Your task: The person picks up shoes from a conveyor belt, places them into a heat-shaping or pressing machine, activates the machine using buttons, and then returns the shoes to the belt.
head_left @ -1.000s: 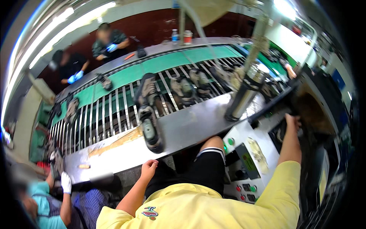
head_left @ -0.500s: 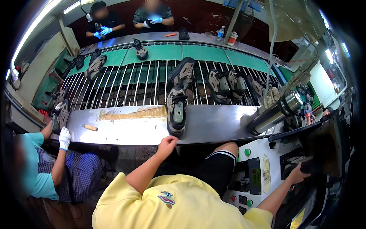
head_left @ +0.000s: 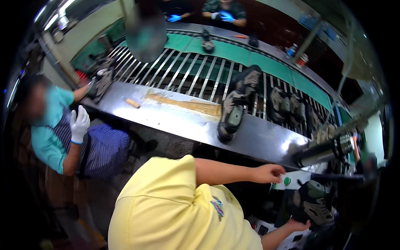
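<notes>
My right hand [head_left: 298, 225] holds a dark grey and beige shoe [head_left: 316, 205] from below, at the machine on the right. A greenish form fills the shoe's opening. Reaching across my body, my left hand [head_left: 270, 173] is near that shoe, apart from it, its fingers loosely bent with nothing visible in them. A similar shoe [head_left: 231, 118] stands on the metal bench ledge [head_left: 183, 121], its toe end close to another shoe [head_left: 250, 81] lying on the roller conveyor.
Several more shoes [head_left: 287, 104] sit on the conveyor [head_left: 198, 75] to the right. A steel flask [head_left: 325, 150] leans at the ledge's right end. A green button [head_left: 287, 181] shows on the machine panel. At left, a co-worker's white-gloved hand [head_left: 79, 125] is raised; blue-gloved people [head_left: 225, 16] work across.
My left hand has left the heel of the bench shoe and swung right toward the machine. My right hand has brought a shoe out from the machine. The view has turned right.
</notes>
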### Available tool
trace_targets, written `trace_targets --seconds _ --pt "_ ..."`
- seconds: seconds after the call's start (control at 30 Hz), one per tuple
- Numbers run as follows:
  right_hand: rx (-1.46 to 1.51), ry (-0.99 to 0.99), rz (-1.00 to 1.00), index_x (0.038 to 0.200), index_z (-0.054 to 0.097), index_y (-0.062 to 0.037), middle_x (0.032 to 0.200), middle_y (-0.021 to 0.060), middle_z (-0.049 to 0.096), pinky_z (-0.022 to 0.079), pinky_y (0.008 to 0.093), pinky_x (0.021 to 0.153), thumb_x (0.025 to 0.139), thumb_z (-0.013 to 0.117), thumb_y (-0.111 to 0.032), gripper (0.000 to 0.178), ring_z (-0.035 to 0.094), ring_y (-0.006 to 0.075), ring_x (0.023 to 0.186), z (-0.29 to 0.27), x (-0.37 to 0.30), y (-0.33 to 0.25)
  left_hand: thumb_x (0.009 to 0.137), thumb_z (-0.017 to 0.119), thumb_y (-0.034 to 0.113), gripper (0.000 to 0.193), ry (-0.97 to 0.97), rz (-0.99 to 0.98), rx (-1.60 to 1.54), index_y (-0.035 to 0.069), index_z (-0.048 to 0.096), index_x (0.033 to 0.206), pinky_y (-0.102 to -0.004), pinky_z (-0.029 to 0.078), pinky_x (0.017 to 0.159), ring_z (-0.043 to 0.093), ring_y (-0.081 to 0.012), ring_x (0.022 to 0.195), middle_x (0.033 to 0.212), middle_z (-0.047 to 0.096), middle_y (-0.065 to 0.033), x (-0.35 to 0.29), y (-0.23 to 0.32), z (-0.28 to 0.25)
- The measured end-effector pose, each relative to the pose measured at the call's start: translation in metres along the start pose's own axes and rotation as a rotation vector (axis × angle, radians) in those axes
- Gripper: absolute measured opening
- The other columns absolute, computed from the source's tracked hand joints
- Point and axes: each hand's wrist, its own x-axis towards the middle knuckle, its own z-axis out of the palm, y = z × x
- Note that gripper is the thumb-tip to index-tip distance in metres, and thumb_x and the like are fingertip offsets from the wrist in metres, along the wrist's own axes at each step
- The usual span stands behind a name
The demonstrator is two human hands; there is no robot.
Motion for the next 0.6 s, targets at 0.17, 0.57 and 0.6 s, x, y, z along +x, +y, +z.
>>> trace_targets --seconds 0.17,0.57,0.6 --pt "-0.050 -0.444 0.539 0.134 0.043 -0.0017 0.134 0.0165 0.048 0.040 0.0469 0.100 0.078 0.050 -0.040 0.068 0.048 0.0371 0.118 0.090 -0.043 0.117 0.070 0.069 0.014 0.089 0.366 0.111 0.179 0.002 0.024 0.146 -0.0336 0.037 0.102 0.045 -0.0214 0.122 0.132 0.047 -0.0147 0.001 0.050 0.009" --pt "-0.962 -1.251 -0.411 0.144 0.032 -0.0010 0.143 0.0250 0.037 0.037 0.0395 0.103 0.083 0.070 -0.027 0.076 0.045 0.0367 0.124 0.132 -0.035 0.299 0.068 0.057 -0.002 0.059 0.860 0.217 0.847 0.009 0.050 0.126 -0.0391 0.032 0.108 0.031 -0.0410 0.135 0.151 0.020 -0.0229 -0.020 -0.042 -0.099" --pt "-0.912 -1.303 -0.746 0.129 0.044 0.0019 0.124 0.0257 0.050 0.045 0.0437 0.092 0.077 0.076 -0.030 0.069 0.055 0.0372 0.107 0.143 -0.070 0.299 0.070 0.058 -0.001 0.058 0.977 0.189 0.833 0.009 0.049 0.127 -0.0392 0.032 0.108 0.031 -0.0412 0.134 0.151 0.018 -0.0228 -0.043 -0.048 -0.102"
